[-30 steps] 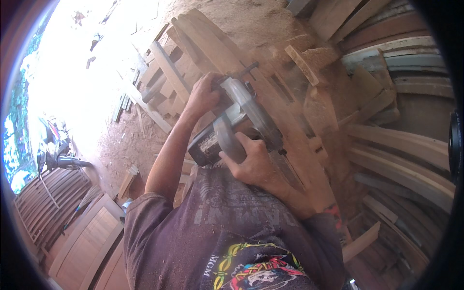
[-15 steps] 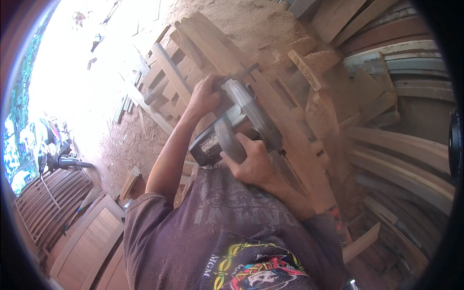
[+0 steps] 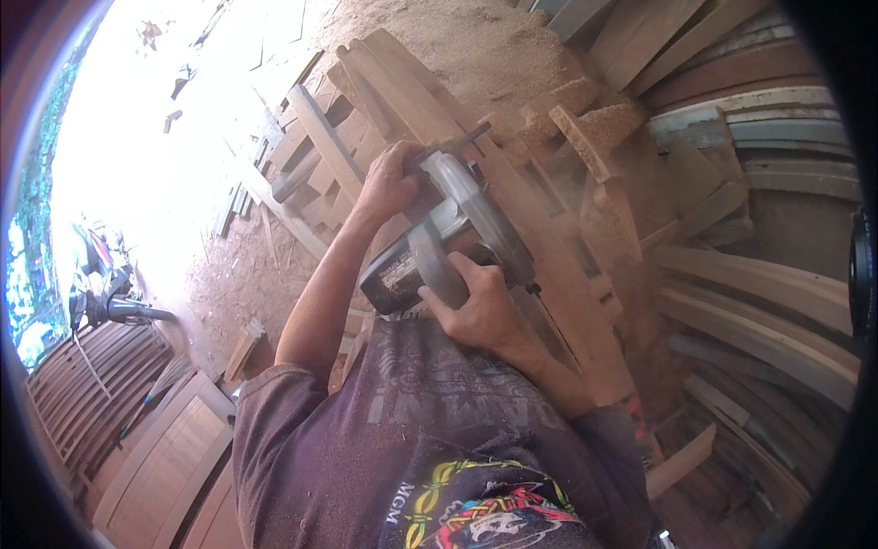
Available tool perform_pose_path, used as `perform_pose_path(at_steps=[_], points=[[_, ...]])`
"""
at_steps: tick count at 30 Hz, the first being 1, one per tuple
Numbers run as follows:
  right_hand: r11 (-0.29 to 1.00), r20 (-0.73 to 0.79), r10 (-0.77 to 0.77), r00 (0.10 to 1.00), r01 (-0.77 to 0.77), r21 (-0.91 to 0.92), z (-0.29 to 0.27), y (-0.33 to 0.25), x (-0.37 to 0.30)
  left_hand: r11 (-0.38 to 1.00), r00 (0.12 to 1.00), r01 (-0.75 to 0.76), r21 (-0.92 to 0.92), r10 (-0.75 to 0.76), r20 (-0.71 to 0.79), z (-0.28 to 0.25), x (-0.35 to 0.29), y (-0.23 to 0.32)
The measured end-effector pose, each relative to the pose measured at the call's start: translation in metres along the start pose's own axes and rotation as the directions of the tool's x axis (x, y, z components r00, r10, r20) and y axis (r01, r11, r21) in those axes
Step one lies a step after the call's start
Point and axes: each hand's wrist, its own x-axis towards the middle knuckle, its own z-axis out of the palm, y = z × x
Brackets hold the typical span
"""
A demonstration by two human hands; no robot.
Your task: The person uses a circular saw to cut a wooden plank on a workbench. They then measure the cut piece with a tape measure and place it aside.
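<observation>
A grey and black circular saw (image 3: 483, 218) rests on a long wooden board (image 3: 572, 274) that runs from the upper left down to the right. My right hand (image 3: 483, 306) is closed around the saw's curved rear handle. At the saw's front, my left hand (image 3: 391, 186) grips its near side; its fingertips are partly hidden. A thin bar (image 3: 473, 135) sticks out past the saw's front end. Behind the saw, a narrow dark cut line shows in the board, near my right forearm. The blade itself is hidden.
Offcuts (image 3: 315, 128) lie piled beyond my left arm. A sawdust heap (image 3: 494, 46) spreads at the far side. Curved timber pieces (image 3: 759, 293) are stacked on the right. Wooden panels (image 3: 165, 457) lean at the lower left, near a parked motorbike (image 3: 105, 284).
The dust haze around the saw and the board has thinned. Saw and both hands keep almost the same place on the board.
</observation>
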Motion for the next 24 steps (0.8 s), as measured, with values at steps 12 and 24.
perform_pose_path(at_steps=[12, 24], points=[[1.0, 0.01, -0.011, 1.0, 0.011, -0.011, 0.003, -0.002, 0.012, 0.999, 0.999, -0.037, 0.036, 0.038, -0.025, -0.004, 0.012, -0.013], [1.0, 0.002, 0.003, 1.0, -0.003, -0.008, 0.007, -0.002, 0.023, 1.0, 0.999, -0.027, 0.004, 0.027, -0.031, -0.01, 0.021, -0.015]])
